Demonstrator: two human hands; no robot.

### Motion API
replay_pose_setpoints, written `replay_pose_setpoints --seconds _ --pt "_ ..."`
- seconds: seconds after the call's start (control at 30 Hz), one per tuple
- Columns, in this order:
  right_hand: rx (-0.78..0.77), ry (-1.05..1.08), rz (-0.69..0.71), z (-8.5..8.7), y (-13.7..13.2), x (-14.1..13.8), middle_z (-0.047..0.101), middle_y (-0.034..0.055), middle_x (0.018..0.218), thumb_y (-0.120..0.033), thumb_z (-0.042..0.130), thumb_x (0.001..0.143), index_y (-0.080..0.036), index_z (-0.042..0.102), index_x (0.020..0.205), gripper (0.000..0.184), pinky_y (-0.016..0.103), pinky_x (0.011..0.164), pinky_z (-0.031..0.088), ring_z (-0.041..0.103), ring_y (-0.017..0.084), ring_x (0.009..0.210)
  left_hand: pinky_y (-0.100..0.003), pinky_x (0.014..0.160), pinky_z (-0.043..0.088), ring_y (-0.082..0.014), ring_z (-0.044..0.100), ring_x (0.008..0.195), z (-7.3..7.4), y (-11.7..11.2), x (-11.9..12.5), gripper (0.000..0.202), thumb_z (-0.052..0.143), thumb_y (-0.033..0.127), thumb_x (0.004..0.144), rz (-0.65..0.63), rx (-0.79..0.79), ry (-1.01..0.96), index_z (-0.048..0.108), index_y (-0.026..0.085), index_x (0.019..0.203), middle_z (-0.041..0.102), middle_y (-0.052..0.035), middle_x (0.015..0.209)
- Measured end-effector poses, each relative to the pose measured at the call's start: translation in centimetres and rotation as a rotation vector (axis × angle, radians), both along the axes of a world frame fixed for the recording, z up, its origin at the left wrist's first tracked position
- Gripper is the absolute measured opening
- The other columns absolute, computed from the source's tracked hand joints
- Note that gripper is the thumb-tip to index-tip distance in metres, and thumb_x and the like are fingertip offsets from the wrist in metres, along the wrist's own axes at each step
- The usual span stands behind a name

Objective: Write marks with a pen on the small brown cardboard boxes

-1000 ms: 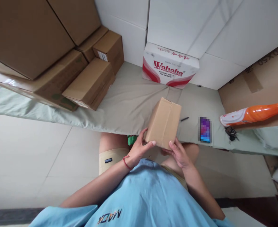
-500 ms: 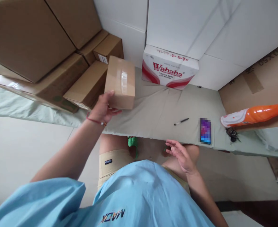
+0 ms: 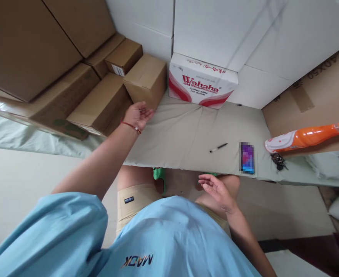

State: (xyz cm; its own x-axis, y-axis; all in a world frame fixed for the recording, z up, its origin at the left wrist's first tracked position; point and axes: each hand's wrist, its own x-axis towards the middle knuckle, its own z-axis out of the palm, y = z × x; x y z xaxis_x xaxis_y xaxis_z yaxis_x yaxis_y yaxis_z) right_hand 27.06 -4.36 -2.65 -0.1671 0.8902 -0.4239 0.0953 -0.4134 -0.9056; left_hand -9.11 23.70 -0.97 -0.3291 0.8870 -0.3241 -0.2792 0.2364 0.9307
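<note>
Left hand (image 3: 138, 116), fingers half-curled, partly hiding carton (image 3: 144, 73), touch unclear, right hand (image 3: 217, 191), fingers loosely extended

you wear a loose, light-blue short-sleeved shirt (image 3: 172, 231) with dark lettering (image 3: 139, 260), apparently "madk", across its front. just behind your left hand (image 3: 139, 115) sits a thin, beaded red bracelet (image 3: 131, 125). your beige shorts (image 3: 142, 197) carry a small dark rectangular patch (image 3: 129, 199) on that hand's side, and bright green footwear (image 3: 159, 174) partly shows to the right of the same hand.
</note>
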Motion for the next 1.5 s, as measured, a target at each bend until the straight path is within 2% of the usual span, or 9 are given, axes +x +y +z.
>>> replay_pose_setpoints --seconds 0.2,0.4,0.5,0.63,0.73,0.87,1.0,1.23,1.5 --pt "-0.018 -0.111 -0.104 -0.3 0.6 0.2 0.083 0.0106 0.105 -0.078 0.083 0.085 -0.023 0.08 0.114 0.063 0.042 0.093 0.063 0.078 0.023 0.094 -0.027 0.067 0.046 -0.0134 0.043 0.06 0.8 -4.7 -1.3 0.015 0.06 0.021 0.096 0.127 -0.068 0.183 0.06 0.02 0.081 0.05 0.0034 0.064" --pt "-0.003 -0.143 -0.274 -1.1 1.2 0.8 0.078 0.0065 0.084 -0.082 0.086 0.077 -0.02 0.08 0.101 0.067 0.035 0.076 0.057 0.069 0.019 0.075 -0.023 0.091 0.048 -0.0114 0.053 0.082 4.2 -7.5 -7.1 0.013 0.065 0.006 0.097 0.34 0.129 0.576 0.068 0.018 0.098 0.058 0.0058 0.083" --pt "-0.005 -0.139 -0.301 -1.2 1.6 0.6 0.079 0.0066 0.086 -0.08 0.088 0.076 -0.02 0.08 0.101 0.065 0.035 0.077 0.056 0.068 0.019 0.076 -0.029 0.104 0.052 -0.013 0.057 0.092 4.7 -6.6 -7.9 0.021 0.074 0.013 0.099 0.218 0.182 0.772 0.067 0.015 0.118 0.064 0.0039 0.099" --pt "0.004 -0.139 -0.285 -0.8 1.7 0.1 0.079 0.0067 0.087 -0.08 0.088 0.077 -0.02 0.079 0.102 0.065 0.036 0.077 0.056 0.068 0.019 0.077 -0.036 0.119 0.049 -0.0176 0.061 0.121 3.9 -3.3 -6.3 0.089 0.099 0.032 0.086 0.024 0.249 0.695 0.047 0.014 0.156 0.06 -0.0043 0.142" --pt "0.009 -0.147 -0.293 -0.5 1.2 0.2 0.079 0.0064 0.088 -0.08 0.088 0.076 -0.021 0.079 0.102 0.065 0.036 0.078 0.056 0.069 0.019 0.077 -0.039 0.139 0.023 -0.0231 0.036 0.159 3.0 -0.6 -4.5 0.131 0.108 0.039 0.072 -0.041 0.311 0.708 0.027 0.012 0.171 0.039 -0.01 0.173" --pt "-0.003 -0.162 -0.334 -0.4 -0.1 1.0 0.078 0.0057 0.088 -0.081 0.089 0.075 -0.022 0.079 0.102 0.066 0.037 0.081 0.057 0.069 0.02 0.078 -0.04 0.141 0.01 -0.0264 0.023 0.169 1.6 2.1 -2.8 0.147 0.106 0.05 0.069 -0.071 0.289 0.702 0.012 0.016 0.178 0.02 -0.0116 0.182" --pt "-0.03 -0.184 -0.355 -0.4 -1.2 1.8 0.077 0.0057 0.087 -0.082 0.089 0.073 -0.022 0.078 0.102 0.068 0.037 0.08 0.057 0.069 0.02 0.078 -0.039 0.141 0.007 -0.0258 0.014 0.173 -0.3 3.4 -2.6 0.133 0.1 0.048 0.077 -0.093 0.303 0.69 0.017 0.019 0.177 0.002 -0.0086 0.184" --pt "-0.027 -0.177 -0.342 -0.4 -0.9 1.2 0.077 0.0062 0.086 -0.082 0.089 0.072 -0.02 0.078 0.101 0.07 0.036 0.079 0.057 0.068 0.019 0.078 -0.031 0.138 0.017 -0.0133 0.033 0.16 -1.0 2.9 -3.0 0.094 0.08 0.016 0.095 -0.031 0.309 0.78 0.027 0.011 0.172 0.026 -0.0095 0.176" --pt "-0.003 -0.196 -0.347 -1.0 -0.1 0.6 0.079 0.0054 0.088 -0.083 0.089 0.071 -0.021 0.08 0.101 0.07 0.035 0.081 0.057 0.069 0.018 0.079 -0.046 0.132 0.03 -0.0275 0.043 0.15 0.2 -4.9 -5.5 0.067 0.078 0.016 0.091 0.052 0.378 1.253 0.053 0.003 0.152 0.052 -0.0222 0.155"
